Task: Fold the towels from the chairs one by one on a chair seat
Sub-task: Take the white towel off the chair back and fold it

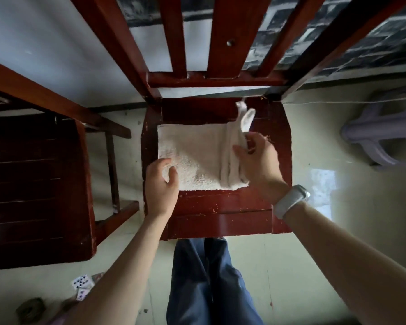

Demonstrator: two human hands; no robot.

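We are mid-fold on one towel [197, 158], which lies on the seat [220, 207] of the middle chair, its long axis running left to right. Our right hand [258, 160] pinches the right end, lifted and bunched, to bring it leftward. Our left hand [162, 184] hovers at the near-left corner, fingers [171, 171] loosely curled, holding nothing. No other towels show.

A white towel [197, 156] lies flat on the red wooden chair seat [220, 207]. The right hand [258, 158] pinches its right edge, lifted and bunched upward. The left hand [161, 184], fingers curled, rests at the towel's near left corner. A second chair [33, 184] stands just left.
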